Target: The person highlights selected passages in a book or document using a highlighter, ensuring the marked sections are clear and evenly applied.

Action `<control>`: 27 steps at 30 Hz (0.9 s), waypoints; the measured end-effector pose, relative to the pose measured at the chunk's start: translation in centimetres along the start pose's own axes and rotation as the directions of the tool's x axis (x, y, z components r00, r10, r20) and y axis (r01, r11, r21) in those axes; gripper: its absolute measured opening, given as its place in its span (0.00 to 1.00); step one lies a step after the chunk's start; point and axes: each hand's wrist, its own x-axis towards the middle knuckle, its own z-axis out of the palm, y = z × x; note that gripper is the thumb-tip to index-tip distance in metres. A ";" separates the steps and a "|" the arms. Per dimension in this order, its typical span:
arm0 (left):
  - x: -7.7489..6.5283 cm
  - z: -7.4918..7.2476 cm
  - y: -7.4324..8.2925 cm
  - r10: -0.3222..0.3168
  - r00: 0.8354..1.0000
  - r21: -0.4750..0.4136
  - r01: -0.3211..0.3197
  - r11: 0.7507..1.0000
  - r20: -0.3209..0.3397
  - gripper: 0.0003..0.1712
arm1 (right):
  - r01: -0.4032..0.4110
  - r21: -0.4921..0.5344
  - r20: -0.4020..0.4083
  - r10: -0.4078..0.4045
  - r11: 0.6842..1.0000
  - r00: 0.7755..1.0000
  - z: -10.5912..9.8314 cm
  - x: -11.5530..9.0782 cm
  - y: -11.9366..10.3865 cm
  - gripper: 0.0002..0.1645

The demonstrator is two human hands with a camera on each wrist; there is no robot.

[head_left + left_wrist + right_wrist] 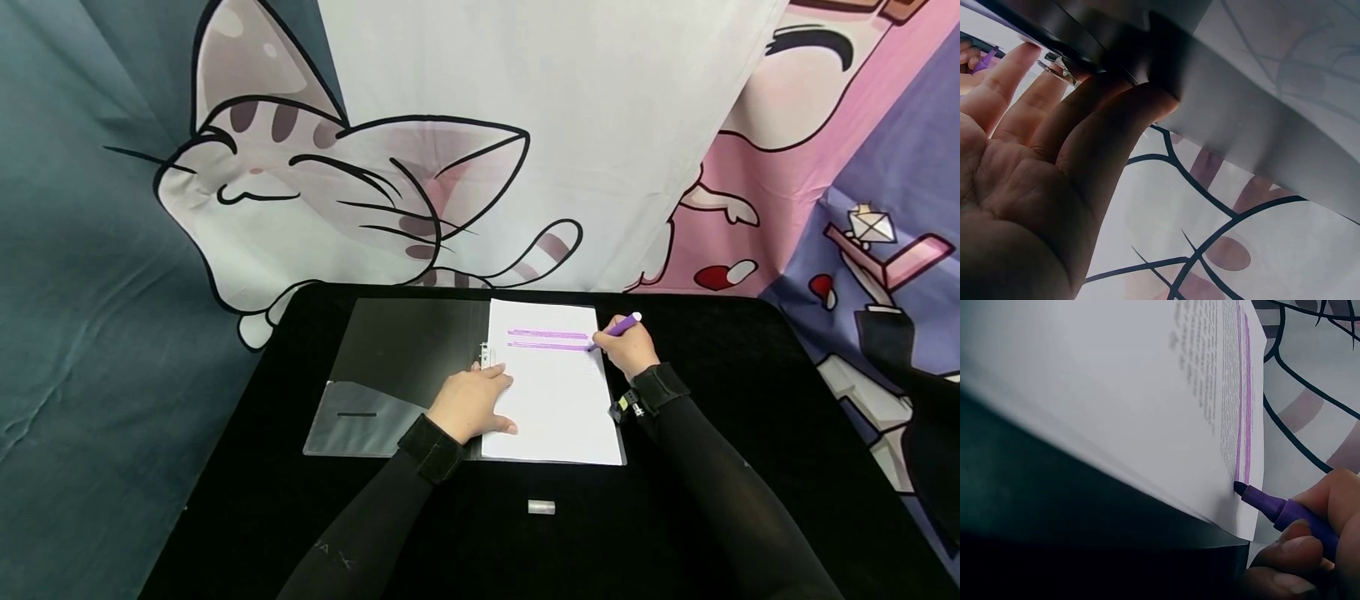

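Note:
My right hand (630, 348) pinches a purple highlighter (624, 324) with a white end. Its dark tip meets the right end of the lower of two purple bands on a printed sheet (555, 408), as the right wrist view also shows. The sheet lies in an open clip folder (412, 333), under a metal clip (487, 357) on the spine side. My left hand (471, 404) rests flat across the spine and the sheet's left edge, its fingers straight. In the left wrist view the fingertips lie near the clip (1057, 70).
A small silvery cylinder (541, 507) lies on the black table (480, 550) in front of the folder. The folder's left cover has a translucent pocket (360, 429). Behind the table hangs a cloth (600, 167) printed with cartoon cats.

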 end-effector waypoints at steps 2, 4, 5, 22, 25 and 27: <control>-0.2 -0.9 0.6 -0.018 1.000 0.006 0.017 1.000 0.017 0.48 | -0.007 -0.006 0.004 0.007 1.000 1.000 0.0 0.0 -0.1 0.14; -0.2 -0.9 0.7 -0.021 1.000 0.012 0.020 1.000 0.018 0.48 | -0.011 -0.004 0.007 0.011 1.000 1.000 -0.1 -0.1 -0.2 0.14; -0.1 -0.9 0.7 -0.022 1.000 0.015 0.022 1.000 0.019 0.48 | -0.011 0.001 0.010 0.011 1.000 1.000 -0.1 -0.2 -0.3 0.14; 0.5 0.1 0.3 0.011 1.000 0.001 -0.011 1.000 0.008 0.48 | -0.106 0.295 0.033 0.101 0.949 0.994 -1.5 -0.9 0.6 0.15; 0.8 1.6 -0.6 0.030 0.999 0.012 -0.029 1.000 -0.026 0.50 | -0.131 0.413 0.042 0.125 0.901 0.991 -1.6 -0.8 1.3 0.18; 0.6 0.9 -0.5 0.013 1.000 0.002 -0.013 1.000 -0.004 0.50 | -0.148 0.513 0.062 0.136 0.846 0.989 -1.5 -0.8 1.8 0.19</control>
